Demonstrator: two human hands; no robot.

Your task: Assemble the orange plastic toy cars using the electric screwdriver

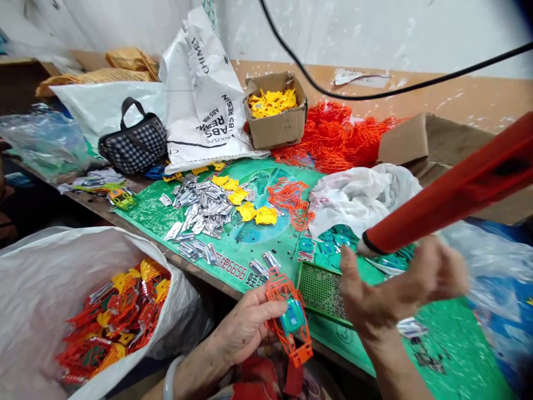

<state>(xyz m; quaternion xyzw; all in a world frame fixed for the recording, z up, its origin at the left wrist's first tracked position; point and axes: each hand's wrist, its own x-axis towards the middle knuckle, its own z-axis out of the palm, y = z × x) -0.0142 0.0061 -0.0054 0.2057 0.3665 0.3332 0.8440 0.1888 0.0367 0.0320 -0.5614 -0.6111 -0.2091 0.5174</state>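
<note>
My left hand (254, 316) grips an orange plastic toy car frame (300, 351) with a clear teal window piece (293, 316) seated in its middle. Its thumb presses on the side of the frame. My right hand (395, 289) is raised over the green screw tray (318, 286), thumb apart from the fingers, which are somewhat blurred. Just above that hand a red electric screwdriver (449, 191) slants down, tip at lower left; I cannot tell whether the fingers touch it. Several more teal pieces (328, 247) lie behind the tray.
Silver parts (204, 205) and yellow parts (246, 211) are heaped on the green table sheet. Orange frames (333, 133) pile up by a carton (277, 130) of yellow parts. At left stands an open white sack (25, 311) of assembled pieces. A black cable (333, 94) hangs overhead.
</note>
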